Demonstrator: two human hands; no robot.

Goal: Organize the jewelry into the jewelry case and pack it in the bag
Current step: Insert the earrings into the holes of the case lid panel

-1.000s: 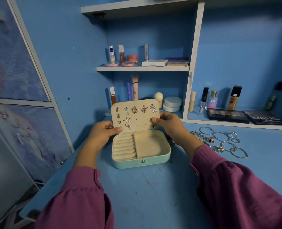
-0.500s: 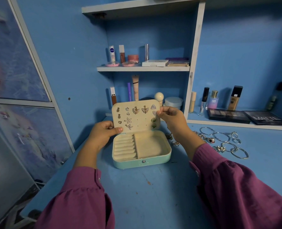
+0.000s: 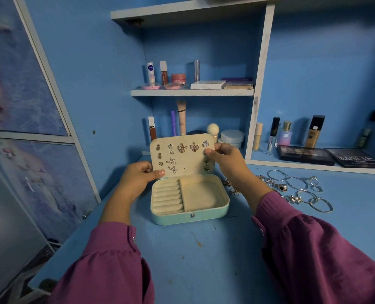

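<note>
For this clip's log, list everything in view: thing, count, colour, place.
jewelry case: one, teal with cream lining, open on the blue desk.
earrings: over a dozen, gold and silver, pinned on the case lid.
bangles and rings: a loose pile, silver, on the desk right of the case.
eyeshadow palettes: two, black, low right shelf.
bottles and tubes: several, mixed colours, on the shelves.
left hand: grips the lid's lower left corner.
right hand: fingers pinch at the lid's right edge.
sleeves: two, magenta.
</note>
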